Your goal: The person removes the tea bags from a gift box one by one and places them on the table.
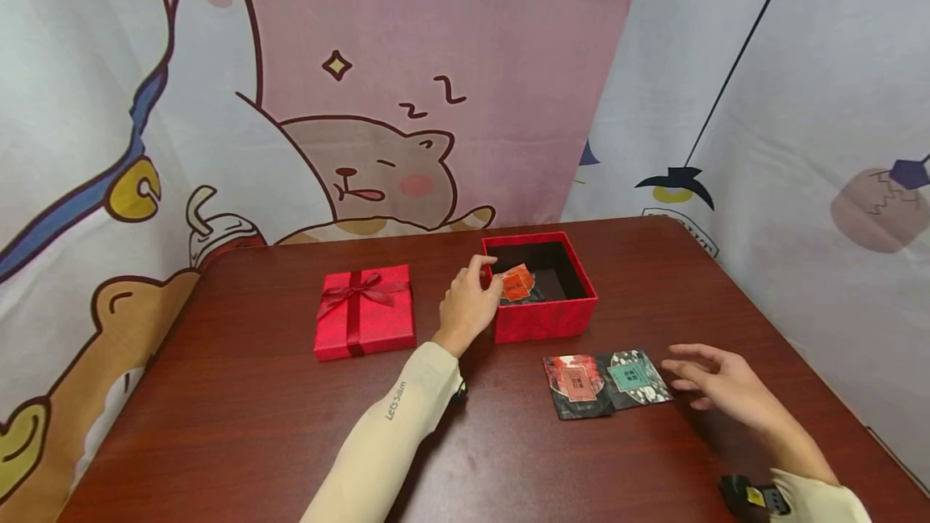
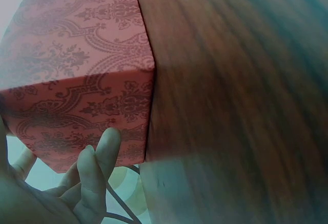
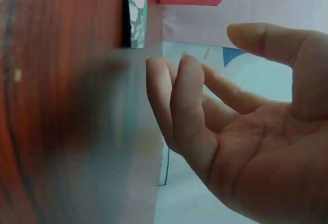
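The red box (image 1: 541,321) stands on the table just to the right of the left hand (image 1: 468,309), whose bent forefinger and thumb are at its left rim; I cannot tell whether they pinch the wall. Inside the box, beside that thumb, leans an orange-labelled packet (image 1: 517,284). In front of the box lie a pink-labelled packet (image 1: 577,386) and a green-labelled packet (image 1: 632,378), side by side and touching. The right hand (image 1: 726,386) hovers just right of the green-labelled one, fingers loosely bent, thumb apart from them, holding nothing. Left of the left hand, well apart from the box, lies the red lid (image 1: 388,328) with its ribbon bow (image 1: 359,291). A cartoon-printed cloth (image 1: 538,63) hangs behind the table (image 1: 240,418).
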A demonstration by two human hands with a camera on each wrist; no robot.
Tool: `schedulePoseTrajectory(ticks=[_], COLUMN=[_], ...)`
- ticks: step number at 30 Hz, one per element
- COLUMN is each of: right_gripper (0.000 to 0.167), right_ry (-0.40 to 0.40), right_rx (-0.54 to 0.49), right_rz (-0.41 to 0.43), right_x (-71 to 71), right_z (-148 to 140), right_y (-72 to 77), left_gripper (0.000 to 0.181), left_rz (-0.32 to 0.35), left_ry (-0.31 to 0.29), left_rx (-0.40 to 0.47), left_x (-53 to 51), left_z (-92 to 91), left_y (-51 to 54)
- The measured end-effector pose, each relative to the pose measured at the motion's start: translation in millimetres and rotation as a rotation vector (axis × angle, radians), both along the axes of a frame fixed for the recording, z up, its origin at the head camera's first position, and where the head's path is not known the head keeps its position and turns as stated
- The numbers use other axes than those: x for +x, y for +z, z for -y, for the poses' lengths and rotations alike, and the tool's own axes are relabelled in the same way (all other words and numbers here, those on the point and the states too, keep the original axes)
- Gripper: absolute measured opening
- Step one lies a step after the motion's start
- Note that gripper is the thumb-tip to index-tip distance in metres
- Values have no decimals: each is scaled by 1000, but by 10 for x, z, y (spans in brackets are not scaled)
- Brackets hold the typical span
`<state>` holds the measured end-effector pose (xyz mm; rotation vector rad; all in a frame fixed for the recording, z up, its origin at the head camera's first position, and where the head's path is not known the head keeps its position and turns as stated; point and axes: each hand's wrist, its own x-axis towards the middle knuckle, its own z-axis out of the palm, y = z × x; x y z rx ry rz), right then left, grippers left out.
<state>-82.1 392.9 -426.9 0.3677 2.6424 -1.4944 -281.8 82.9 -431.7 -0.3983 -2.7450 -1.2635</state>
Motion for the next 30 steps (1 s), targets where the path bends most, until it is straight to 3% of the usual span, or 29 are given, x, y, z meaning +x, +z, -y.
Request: schedulePoseTrajectory(ticks=[30], right_gripper=[56], right_ry=[6], right_rx=[70], right_rz=[-53], right_x=[-192], right_z=[244], right_y=[245], left_gripper=[37], left_rz=[7], left_ry=[1], left_rx=[-1], left_x=[2], left_z=[8], left_y=[6])
